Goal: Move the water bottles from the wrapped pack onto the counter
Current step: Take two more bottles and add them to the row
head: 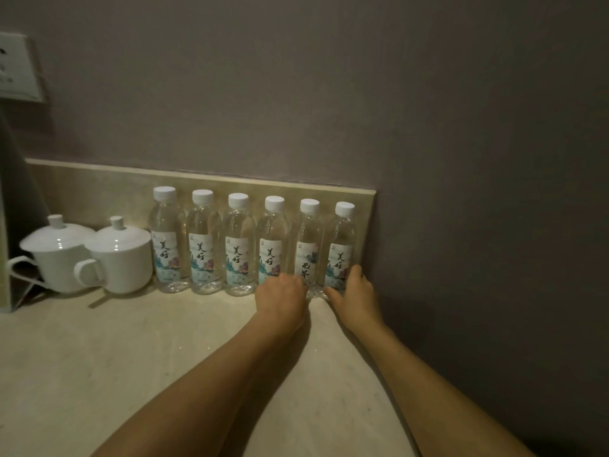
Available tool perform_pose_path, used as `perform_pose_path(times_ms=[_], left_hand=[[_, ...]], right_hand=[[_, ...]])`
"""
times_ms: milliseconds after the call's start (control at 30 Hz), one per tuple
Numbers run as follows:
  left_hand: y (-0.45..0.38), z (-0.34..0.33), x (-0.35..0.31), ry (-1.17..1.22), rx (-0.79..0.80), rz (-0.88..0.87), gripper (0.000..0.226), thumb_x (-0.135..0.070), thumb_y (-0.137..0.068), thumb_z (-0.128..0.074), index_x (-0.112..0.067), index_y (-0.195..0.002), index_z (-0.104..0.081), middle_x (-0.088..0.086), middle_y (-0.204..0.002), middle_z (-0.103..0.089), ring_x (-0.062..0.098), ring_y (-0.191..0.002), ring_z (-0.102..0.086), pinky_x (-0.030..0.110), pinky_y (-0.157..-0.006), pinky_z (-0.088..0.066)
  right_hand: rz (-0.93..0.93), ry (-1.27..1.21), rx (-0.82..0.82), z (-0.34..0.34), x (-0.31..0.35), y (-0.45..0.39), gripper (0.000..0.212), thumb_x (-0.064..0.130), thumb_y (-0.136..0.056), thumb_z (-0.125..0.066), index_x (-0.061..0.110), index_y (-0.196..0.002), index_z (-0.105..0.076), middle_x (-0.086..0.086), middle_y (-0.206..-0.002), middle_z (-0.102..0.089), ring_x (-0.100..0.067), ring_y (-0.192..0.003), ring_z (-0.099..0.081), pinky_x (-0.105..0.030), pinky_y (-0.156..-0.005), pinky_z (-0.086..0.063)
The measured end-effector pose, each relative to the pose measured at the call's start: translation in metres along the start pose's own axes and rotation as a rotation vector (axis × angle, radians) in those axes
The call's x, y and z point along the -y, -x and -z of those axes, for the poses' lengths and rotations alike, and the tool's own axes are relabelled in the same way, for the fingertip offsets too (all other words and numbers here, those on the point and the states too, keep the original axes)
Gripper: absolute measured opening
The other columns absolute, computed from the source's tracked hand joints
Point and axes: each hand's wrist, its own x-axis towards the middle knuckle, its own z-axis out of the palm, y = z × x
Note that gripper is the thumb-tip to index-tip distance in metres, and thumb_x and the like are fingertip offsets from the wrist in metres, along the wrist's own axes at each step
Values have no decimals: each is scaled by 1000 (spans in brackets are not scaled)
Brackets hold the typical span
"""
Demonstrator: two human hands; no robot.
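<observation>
Six upright water bottles (253, 242) line the tabletop (131, 357) backsplash directly ahead; left hand (281, 300) curls at fourth bottle's base, grip unclear, right hand (354, 291) cups sixth, rightmost.

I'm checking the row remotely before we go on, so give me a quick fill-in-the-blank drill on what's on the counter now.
1. ____ water bottles stand upright in a row along the backsplash.
2. Every bottle cap is ____ in colour.
3. Left of the row sit two lidded white ____.
4. The right hand touches the bottle at the ____ end of the row; the left hand is beside it.

Missing words: six; white; cups; right
</observation>
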Motion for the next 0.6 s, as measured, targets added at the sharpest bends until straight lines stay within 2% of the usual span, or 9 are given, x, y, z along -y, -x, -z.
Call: perform_pose_path(times_ms=[467, 600], left_hand=[[1, 2, 3, 53, 36, -6, 20, -29, -96, -54, -17, -103, -69, 4, -93, -70, 22, -87, -68, 36, -77, -58], [7, 7, 7, 118, 20, 12, 29, -40, -95, -51, -18, -100, -69, 5, -92, -68, 22, -86, -66, 33, -73, -55]], right_hand=[[-45, 32, 26, -1, 4, 0, 43, 32, -89, -65, 7, -117, -43, -17, -129, -56, -36, -116, -56, -45, -93, -51], [-100, -13, 82, 7, 10, 2, 52, 31, -87, -67, 4, -126, -45, -16, -133, -54, -33, -119, -56, -44, -96, -50]])
